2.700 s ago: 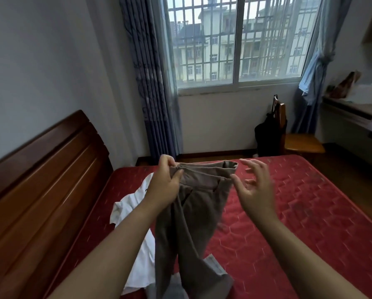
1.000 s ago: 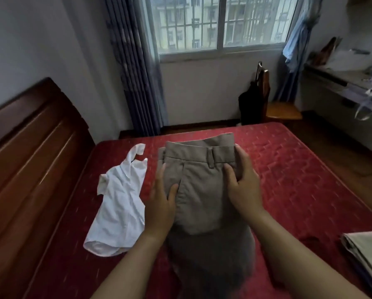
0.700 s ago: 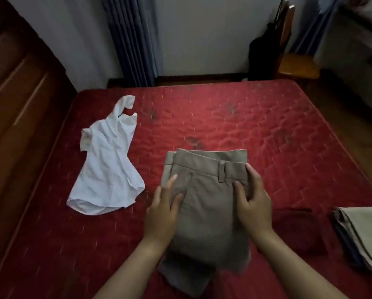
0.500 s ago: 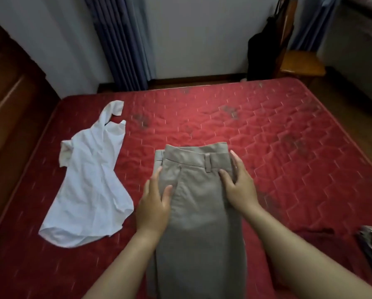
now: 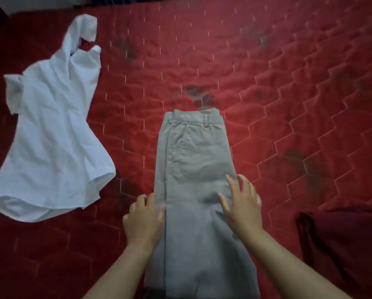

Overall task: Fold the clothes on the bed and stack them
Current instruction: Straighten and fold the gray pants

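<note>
Grey-beige trousers (image 5: 193,160) lie flat and lengthwise on the red quilted bed (image 5: 267,83), folded leg on leg, waistband at the far end. My left hand (image 5: 145,219) rests at the trousers' left edge with fingers loosely bent. My right hand (image 5: 242,203) lies on the cloth near the right edge, fingers spread and straight. A crumpled white short-sleeved shirt (image 5: 51,134) lies unfolded on the bed to the left.
A dark red garment (image 5: 342,244) lies on the bed at the lower right. Dark stains mark the quilt beyond the waistband. Bare mattress stretches to the right and far side.
The trousers went from held up in the air to laid flat on the bed. Both hands slid from the waistband down toward me along the legs. The view tilted down.
</note>
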A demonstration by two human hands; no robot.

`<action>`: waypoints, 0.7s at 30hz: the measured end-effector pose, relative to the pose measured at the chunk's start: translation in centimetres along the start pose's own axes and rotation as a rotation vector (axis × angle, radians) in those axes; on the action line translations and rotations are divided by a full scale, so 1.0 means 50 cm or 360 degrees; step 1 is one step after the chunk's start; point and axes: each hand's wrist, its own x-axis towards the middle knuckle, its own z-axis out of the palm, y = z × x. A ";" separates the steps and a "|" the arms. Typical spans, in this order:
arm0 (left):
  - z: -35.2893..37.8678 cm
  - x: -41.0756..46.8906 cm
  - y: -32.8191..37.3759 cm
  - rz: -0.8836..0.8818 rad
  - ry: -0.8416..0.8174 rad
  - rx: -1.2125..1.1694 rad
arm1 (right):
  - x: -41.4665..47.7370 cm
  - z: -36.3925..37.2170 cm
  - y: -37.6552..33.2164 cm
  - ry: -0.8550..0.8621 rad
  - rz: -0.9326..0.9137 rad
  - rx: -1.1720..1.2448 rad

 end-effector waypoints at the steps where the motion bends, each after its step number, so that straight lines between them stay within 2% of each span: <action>1: 0.023 -0.008 0.003 -0.0008 -0.0042 -0.0015 | -0.012 0.024 0.008 -0.0029 0.0032 0.0010; 5: 0.097 -0.039 0.019 -0.0104 -0.0235 -0.0223 | -0.052 0.088 0.044 -0.0164 0.0179 0.0172; 8: 0.125 -0.052 0.022 -0.0184 -0.0331 -0.0553 | -0.078 0.112 0.071 -0.0183 0.0221 0.0325; 12: 0.117 -0.074 0.016 0.0025 -0.0170 -0.0772 | -0.104 0.115 0.083 -0.0171 0.0244 0.0411; 14: 0.103 -0.075 -0.003 0.0099 0.0040 -0.0749 | -0.111 0.112 0.080 -0.0123 0.0239 0.0342; 16: 0.096 -0.070 -0.030 0.0041 0.0112 -0.0644 | -0.118 0.116 0.073 -0.0149 0.0258 0.0267; 21: 0.118 -0.055 -0.044 -0.0090 -0.0132 -0.0310 | -0.131 0.149 0.067 -0.0324 0.0343 0.0263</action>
